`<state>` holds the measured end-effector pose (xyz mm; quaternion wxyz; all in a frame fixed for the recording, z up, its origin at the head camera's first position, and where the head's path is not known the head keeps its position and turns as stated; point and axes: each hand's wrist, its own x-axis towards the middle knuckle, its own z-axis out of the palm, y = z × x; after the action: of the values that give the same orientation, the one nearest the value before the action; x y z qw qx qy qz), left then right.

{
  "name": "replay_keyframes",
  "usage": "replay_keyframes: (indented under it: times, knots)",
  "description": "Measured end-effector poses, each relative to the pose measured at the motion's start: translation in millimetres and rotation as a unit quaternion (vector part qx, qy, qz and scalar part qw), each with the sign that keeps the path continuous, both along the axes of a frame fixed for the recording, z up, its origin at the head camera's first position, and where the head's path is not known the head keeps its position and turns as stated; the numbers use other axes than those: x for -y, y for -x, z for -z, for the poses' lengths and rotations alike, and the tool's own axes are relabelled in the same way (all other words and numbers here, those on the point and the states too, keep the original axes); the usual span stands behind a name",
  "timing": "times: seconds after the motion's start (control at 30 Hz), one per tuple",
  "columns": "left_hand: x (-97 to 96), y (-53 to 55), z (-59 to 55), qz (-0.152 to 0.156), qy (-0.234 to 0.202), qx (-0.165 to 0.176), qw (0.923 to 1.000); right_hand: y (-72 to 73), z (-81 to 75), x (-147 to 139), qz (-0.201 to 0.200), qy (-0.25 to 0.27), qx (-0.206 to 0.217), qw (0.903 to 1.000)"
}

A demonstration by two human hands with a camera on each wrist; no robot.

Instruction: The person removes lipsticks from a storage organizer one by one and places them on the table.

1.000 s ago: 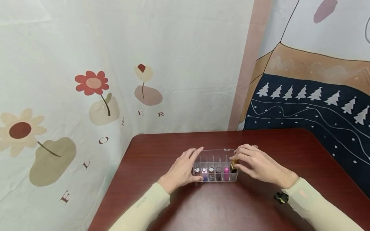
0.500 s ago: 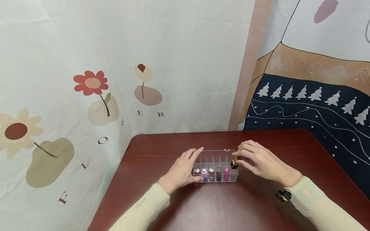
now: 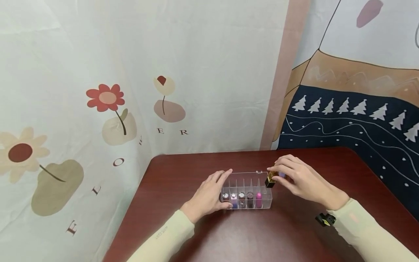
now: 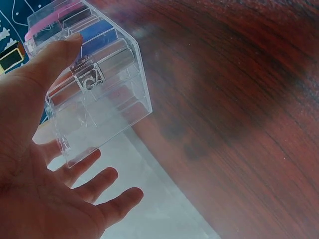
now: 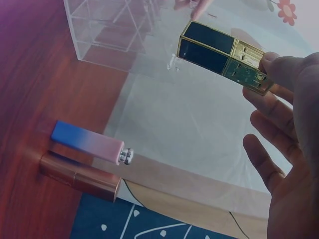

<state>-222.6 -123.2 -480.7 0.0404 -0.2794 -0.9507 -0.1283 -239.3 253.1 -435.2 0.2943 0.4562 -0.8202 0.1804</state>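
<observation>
My left hand (image 3: 207, 196) grips the left end of a clear divided lipstick organizer (image 3: 267, 201), thumb in front and fingers behind. Several lipsticks stand in its slots, among them a bright pink one (image 3: 259, 200) and a blue one (image 4: 98, 37). The slot at the right end holds nothing. Between thumb and fingertips, my right hand (image 3: 302, 180) pinches a black-and-gold lipstick (image 5: 214, 50) by its gold part. This lipstick is tilted in the air, just above and beyond the organizer's right end, its black part pointing down toward the box.
In the right wrist view, a blue-to-pink lipstick (image 5: 87, 142) and a copper-coloured tube (image 5: 79, 177) stand side by side on the reddish-brown table (image 3: 235, 233), right of the organizer. My right hand mostly hides them from the head view. Printed cloth (image 3: 222, 91) hangs behind the table.
The black-and-gold lipstick has come up out of the organizer's right-end slot and moved slightly right with my right hand. My left hand keeps its grip on the organizer.
</observation>
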Motion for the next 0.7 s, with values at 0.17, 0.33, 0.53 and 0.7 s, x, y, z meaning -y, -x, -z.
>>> replay_keyframes:
  times: [0.17, 0.33, 0.53, 0.7]
  knots:
    - [-0.3, 0.0, 1.5, 0.0, 0.001, -0.009, 1.0, 0.7, -5.1, -4, -0.007, -0.001, -0.003, 1.0]
    - [-0.3, -0.1, 1.4, 0.005, -0.002, -0.019, 0.9998, -1.4, -9.5, -12, 0.014, -0.006, 0.01, 0.9998]
    - [0.7, 0.8, 0.6, 0.003, -0.005, -0.018, 0.9998, -0.9, -13.8, -21, 0.028, -0.001, 0.01, 0.9996]
    - [0.4, 0.5, 2.4, 0.005, -0.003, -0.016, 0.9999, -2.3, -11.6, -28, 0.043, -0.003, 0.01, 0.999]
